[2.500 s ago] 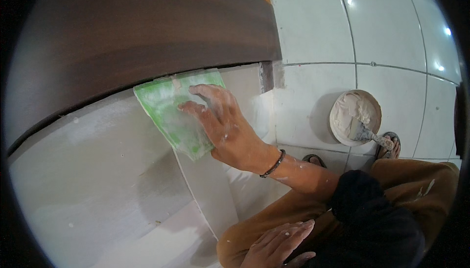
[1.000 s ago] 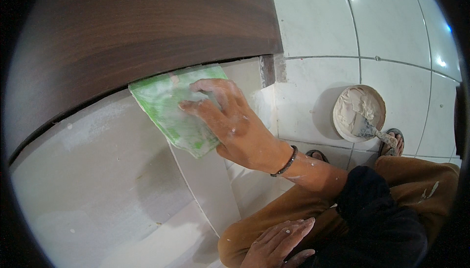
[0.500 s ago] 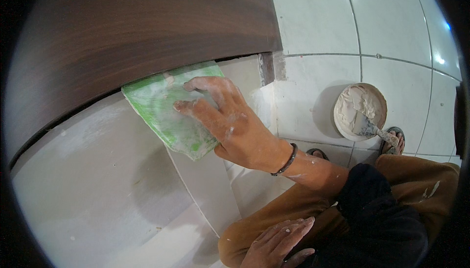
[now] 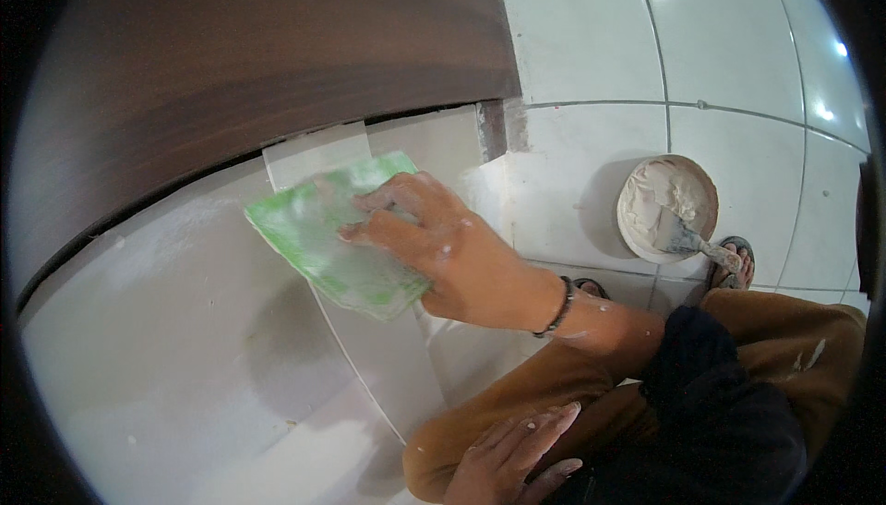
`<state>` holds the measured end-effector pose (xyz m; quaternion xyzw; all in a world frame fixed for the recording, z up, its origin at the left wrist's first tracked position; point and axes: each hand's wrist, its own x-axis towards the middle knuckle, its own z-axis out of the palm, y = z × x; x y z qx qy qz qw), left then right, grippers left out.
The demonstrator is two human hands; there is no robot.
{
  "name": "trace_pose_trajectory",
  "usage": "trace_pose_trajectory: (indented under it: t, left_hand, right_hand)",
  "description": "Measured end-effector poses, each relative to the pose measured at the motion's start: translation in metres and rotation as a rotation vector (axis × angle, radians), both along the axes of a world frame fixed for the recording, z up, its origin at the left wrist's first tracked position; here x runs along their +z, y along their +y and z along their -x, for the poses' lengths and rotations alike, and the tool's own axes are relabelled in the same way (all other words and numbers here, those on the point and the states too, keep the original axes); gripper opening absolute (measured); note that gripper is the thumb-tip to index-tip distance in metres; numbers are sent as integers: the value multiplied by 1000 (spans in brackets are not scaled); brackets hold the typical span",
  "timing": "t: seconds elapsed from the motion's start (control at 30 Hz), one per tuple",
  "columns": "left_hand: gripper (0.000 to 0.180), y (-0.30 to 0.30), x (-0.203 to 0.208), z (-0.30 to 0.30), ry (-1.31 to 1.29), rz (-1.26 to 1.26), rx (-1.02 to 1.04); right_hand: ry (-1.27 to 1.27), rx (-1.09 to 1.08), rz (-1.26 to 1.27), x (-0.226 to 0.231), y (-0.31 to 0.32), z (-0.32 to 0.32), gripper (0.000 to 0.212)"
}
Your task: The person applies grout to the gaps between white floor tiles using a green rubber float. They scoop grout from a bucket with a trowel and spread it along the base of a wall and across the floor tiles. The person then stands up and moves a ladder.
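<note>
My right hand (image 4: 452,256), dusted white, grips a sheet of green sandpaper (image 4: 323,228) by its right side, with bent fingers spread over its face. The sheet is smeared with white dust. It lies over a pale strip (image 4: 318,147) of the light wall surface (image 4: 185,293), a little below the edge of a dark brown wooden panel (image 4: 277,34). Part of the sheet is hidden under the fingers. My left hand (image 4: 508,454) rests on my brown trouser leg, fingers stretched out, holding nothing; white dust marks its fingertips.
On the white tiled floor (image 4: 591,173) to the right stands a round tub (image 4: 712,193) of creamy white paste. A putty knife (image 4: 690,242) leans in it, its handle over the rim near my sandalled foot (image 4: 738,251). The panel overhangs the wall surface.
My right hand has drawn the sandpaper down, away from the panel's edge, uncovering the top of the pale strip. My left hand stays on my leg.
</note>
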<state>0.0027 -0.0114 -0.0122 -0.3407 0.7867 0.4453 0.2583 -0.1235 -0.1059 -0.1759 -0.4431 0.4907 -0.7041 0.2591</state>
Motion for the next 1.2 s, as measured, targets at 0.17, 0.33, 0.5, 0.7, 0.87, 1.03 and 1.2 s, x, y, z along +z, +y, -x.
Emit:
trace_pose_trajectory:
  t: [0.17,0.33,0.5,0.7,0.87,1.03,1.2]
  left_hand:
    - [60,6,1,3,-1,57,-18]
    - [58,12,-1,-2,61,96,-55]
    - [57,8,5,7,40,85,-69]
    - [57,2,1,4,60,64,-34]
    - [58,-3,1,-2,25,29,-35]
    - [56,-3,-2,-7,66,21,6]
    - [56,4,4,-4,58,78,-9]
  right_hand:
    - [-46,-26,13,1,23,6,71]
    - [-72,-147,78,8,5,-2,66]
    - [6,-222,56,8,-17,-16,83]
    - [-42,-288,93,7,-45,-39,81]
    - [6,-310,104,5,-56,-51,78]
    - [41,-102,71,-1,-21,-45,77]
    - [-81,51,92,7,17,-11,67]
